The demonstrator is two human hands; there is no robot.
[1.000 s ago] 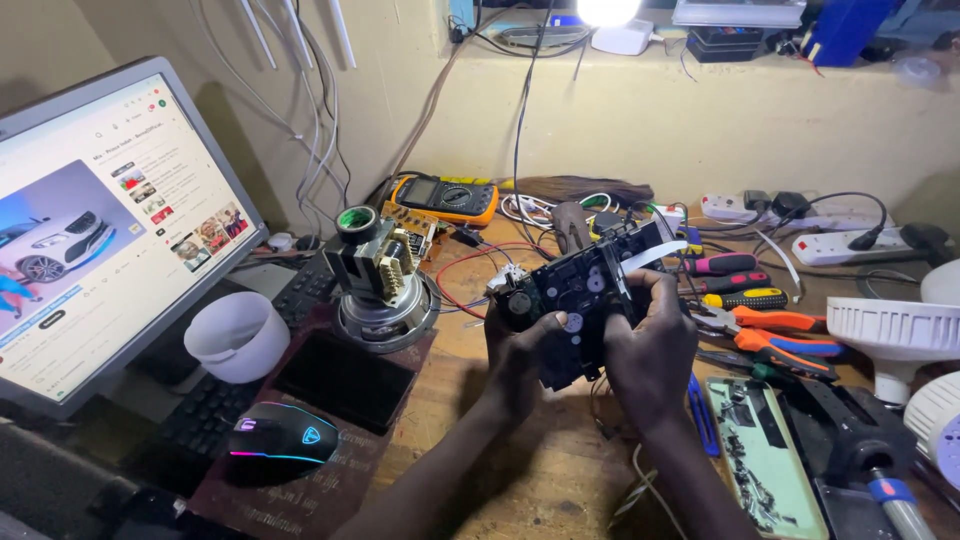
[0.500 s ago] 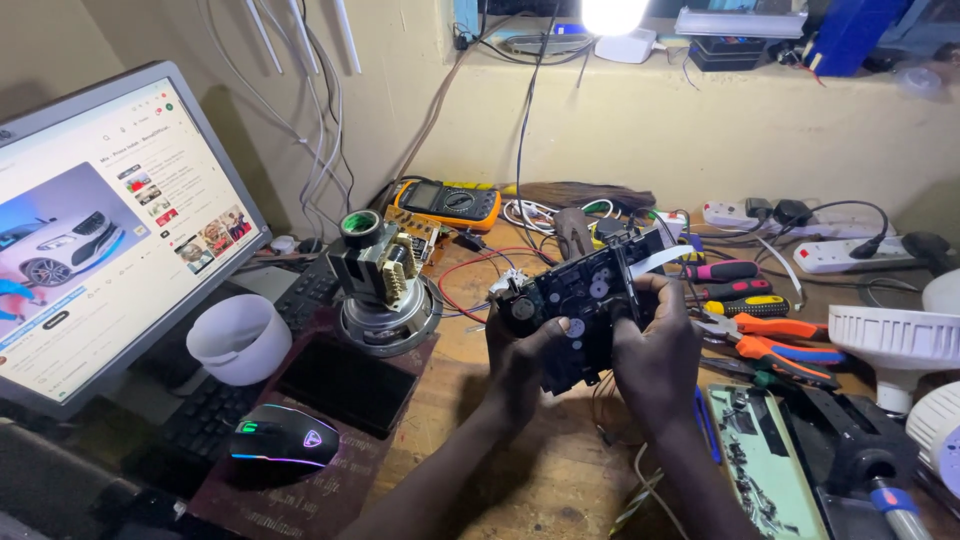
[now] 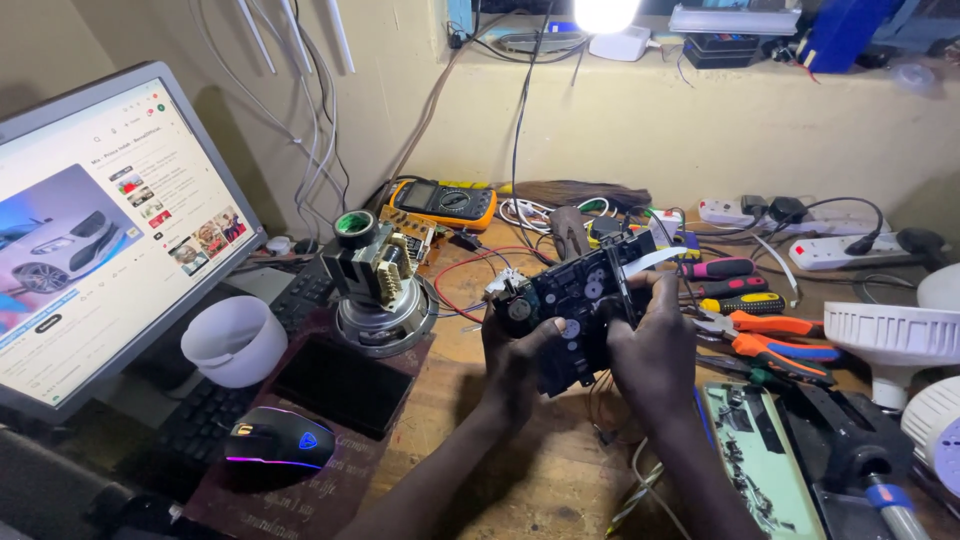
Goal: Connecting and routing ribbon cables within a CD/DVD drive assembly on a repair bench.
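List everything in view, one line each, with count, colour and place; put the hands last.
monitor: 1, lit screen, far left
keyboard: 1, black, under the monitor
mouse: 1, black with coloured lights, front left
cup: 1, white, beside the monitor
motor assembly: 1, metal, left of centre
multimeter: 1, orange, back by the wall
pliers: 2, orange handles, right
power strips: 2, white, back right
circuit module: 1, black, centre, held in both hands
left hand: gripping its left side
right hand: gripping its right side
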